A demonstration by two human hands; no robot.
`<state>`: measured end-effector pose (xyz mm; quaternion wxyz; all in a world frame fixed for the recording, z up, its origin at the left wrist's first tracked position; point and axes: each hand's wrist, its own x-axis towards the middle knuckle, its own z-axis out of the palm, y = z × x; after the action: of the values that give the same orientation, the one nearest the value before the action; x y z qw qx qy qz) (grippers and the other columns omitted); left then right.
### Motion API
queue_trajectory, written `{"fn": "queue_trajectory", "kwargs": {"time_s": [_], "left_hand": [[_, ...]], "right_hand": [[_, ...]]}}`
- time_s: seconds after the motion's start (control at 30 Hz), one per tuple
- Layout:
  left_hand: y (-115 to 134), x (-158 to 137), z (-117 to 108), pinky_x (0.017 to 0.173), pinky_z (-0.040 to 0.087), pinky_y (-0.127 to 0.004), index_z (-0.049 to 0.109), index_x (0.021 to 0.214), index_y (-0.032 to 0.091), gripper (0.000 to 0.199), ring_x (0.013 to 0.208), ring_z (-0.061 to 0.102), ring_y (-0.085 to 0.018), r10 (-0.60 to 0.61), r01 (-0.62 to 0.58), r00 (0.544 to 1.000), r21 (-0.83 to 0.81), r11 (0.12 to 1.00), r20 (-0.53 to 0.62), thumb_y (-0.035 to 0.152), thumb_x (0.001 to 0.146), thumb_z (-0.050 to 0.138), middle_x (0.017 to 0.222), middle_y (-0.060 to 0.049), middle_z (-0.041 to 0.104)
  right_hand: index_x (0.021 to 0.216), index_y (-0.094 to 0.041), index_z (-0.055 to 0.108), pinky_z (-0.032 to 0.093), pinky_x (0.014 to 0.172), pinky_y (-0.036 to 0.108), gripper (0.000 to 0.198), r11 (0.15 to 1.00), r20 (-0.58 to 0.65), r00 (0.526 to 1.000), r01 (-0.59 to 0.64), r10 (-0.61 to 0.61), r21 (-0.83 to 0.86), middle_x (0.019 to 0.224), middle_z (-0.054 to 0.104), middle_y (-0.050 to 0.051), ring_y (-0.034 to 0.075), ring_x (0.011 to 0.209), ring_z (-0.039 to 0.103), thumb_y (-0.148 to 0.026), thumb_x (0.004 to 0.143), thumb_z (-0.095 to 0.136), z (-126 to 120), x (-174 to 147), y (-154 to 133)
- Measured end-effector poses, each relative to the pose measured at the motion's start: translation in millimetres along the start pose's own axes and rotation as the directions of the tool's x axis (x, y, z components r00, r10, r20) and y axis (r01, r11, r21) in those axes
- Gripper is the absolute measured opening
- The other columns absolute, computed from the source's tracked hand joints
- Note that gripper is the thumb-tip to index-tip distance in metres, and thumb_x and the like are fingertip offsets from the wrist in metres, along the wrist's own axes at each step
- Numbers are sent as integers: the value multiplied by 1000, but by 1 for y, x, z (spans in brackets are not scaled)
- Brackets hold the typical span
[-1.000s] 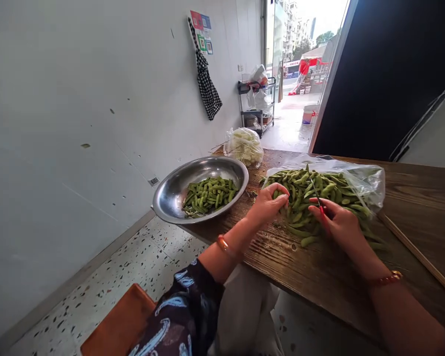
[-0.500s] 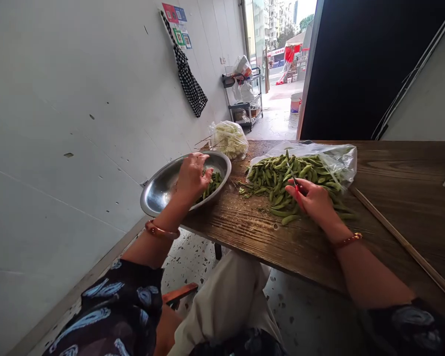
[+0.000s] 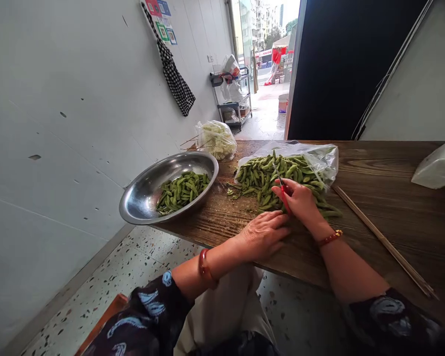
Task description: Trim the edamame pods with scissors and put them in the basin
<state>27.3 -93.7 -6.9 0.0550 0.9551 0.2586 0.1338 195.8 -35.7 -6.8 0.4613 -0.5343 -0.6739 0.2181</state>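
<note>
Pods (image 3: pixel 183 190) were green; the tool handle (image 3: pixel 285 199) was red.
The hanging cloth (image 3: pixel 176 81) was checked black-and-white; the sleeve (image 3: pixel 143 314) showed blue paisley on black.

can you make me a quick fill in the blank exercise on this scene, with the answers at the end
1. The tool in the right hand has a ____ handle.
2. As the camera sees it, the metal bowl stands to the ____ of the pod pile.
3. The checked cloth hangs against the ____.

Missing words: red; left; wall
</note>
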Motion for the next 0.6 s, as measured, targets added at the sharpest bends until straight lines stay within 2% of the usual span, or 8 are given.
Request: {"fn": "queue_trajectory", "kwargs": {"time_s": [0.13,0.23,0.37,0.47,0.6], "left_hand": [[-35,12,4,109,33,-44,63,114,19,32,130,40,-28,-157,161,984,50,986,-82,18,83,53,139,-13,47],[-66,23,0,105,37,-41,67,105,22,31,121,47,-23,-190,189,973,-21,982,-133,9,82,51,132,-11,52],[-85,39,-11,94,43,-37,69,96,22,26,102,56,-21,-241,234,953,-58,970,-183,15,86,47,106,-10,63],[-95,51,-21,89,44,-37,70,93,19,25,92,57,-22,-346,317,894,-144,937,-284,16,85,46,94,-10,63],[-109,66,-32,92,43,-39,69,92,14,22,96,57,-24,-479,444,792,-181,877,-378,13,79,52,97,-13,64]], "right_hand": [[105,-14,69,38,55,26,54,1000,-6,1000,-3,3,-3,68,65,4,15,58,52,-60,80,54,-1,1,0],[106,-14,68,39,56,26,55,999,-36,999,-9,10,32,69,65,4,16,59,53,-60,80,53,-1,3,0],[106,-14,68,38,54,25,55,996,-97,994,-33,42,88,65,62,2,14,57,51,-60,80,53,-4,5,-1],[106,-15,68,36,51,24,54,991,-143,987,-60,77,123,58,56,-1,12,52,46,-60,79,54,-6,6,1],[106,-15,67,34,48,24,57,978,-196,975,-68,107,197,56,53,-3,11,49,42,-62,78,54,-7,8,4]]}}
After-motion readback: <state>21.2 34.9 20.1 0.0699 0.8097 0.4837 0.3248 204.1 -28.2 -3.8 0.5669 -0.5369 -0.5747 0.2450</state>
